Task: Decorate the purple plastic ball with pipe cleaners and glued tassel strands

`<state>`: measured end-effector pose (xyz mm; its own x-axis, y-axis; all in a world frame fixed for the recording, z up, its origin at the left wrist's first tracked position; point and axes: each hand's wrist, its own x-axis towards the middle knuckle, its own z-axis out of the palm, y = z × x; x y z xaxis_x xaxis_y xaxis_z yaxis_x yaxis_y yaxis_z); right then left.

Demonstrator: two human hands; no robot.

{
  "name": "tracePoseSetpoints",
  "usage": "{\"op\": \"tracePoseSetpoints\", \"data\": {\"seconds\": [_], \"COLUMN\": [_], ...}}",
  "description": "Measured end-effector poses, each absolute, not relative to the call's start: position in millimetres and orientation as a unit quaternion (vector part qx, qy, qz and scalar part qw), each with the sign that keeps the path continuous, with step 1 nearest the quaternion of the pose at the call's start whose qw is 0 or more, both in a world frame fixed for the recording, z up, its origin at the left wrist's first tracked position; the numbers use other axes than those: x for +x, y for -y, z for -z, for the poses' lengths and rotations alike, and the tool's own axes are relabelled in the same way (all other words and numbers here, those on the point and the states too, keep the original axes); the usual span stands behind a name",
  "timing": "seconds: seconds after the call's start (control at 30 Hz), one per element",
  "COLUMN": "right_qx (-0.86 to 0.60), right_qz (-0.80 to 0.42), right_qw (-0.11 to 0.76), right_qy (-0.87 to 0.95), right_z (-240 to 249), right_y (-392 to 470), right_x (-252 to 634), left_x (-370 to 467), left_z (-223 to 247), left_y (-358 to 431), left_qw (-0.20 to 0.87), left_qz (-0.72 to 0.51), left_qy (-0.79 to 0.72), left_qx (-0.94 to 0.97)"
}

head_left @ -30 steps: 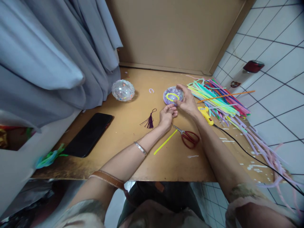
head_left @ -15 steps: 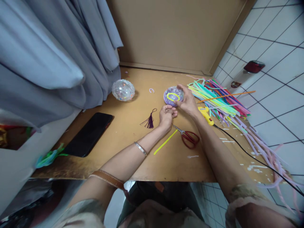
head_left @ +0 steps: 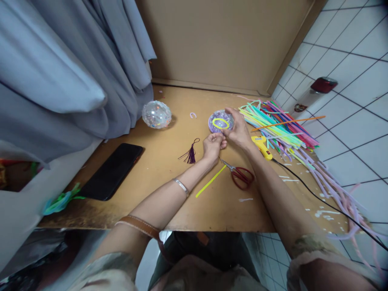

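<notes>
A purple-rimmed clear ball (head_left: 213, 120) with a yellow ring (head_left: 221, 119) on its upper side is gripped at its right by my right hand (head_left: 238, 128). My left hand (head_left: 213, 145) is just below the ball's near edge, fingers curled and thumb pressed to the index finger; what they pinch is too small to make out. Close to my wrists lie red-handled scissors (head_left: 241, 177), partly open, and a yellow pipe cleaner strip (head_left: 210, 182). A dark purple tassel (head_left: 190, 154) lies left of my left hand.
Another clear decorated ball (head_left: 157, 114) stands back left, near the grey curtain (head_left: 121, 72). A black phone (head_left: 112, 171) lies at left. To the right are a yellow glue gun (head_left: 262, 147) with its black cord and a heap of coloured pipe cleaners (head_left: 275, 125) by the tiled wall.
My left thumb has closed down onto the fingers, near the ball's lower edge. The right hand keeps its hold on the ball, with hardly any shift.
</notes>
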<state>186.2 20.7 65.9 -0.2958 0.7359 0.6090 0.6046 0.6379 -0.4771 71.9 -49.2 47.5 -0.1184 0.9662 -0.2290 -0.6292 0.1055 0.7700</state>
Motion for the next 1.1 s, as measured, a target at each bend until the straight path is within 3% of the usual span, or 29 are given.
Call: {"op": "tracePoseSetpoints", "data": {"seconds": [1.1], "right_qx": [-0.405], "right_qz": [-0.121], "right_qw": [0.445], "right_qy": [0.790], "right_z": [-62.7], "right_y": [-31.8], "right_x": [190.9], "left_x": [71.8], "left_z": [-56.1], "left_y": [37.0], "left_qw": [0.641], "left_qz": [-0.616], "left_qy": [-0.424], "left_qx": [0.174]}}
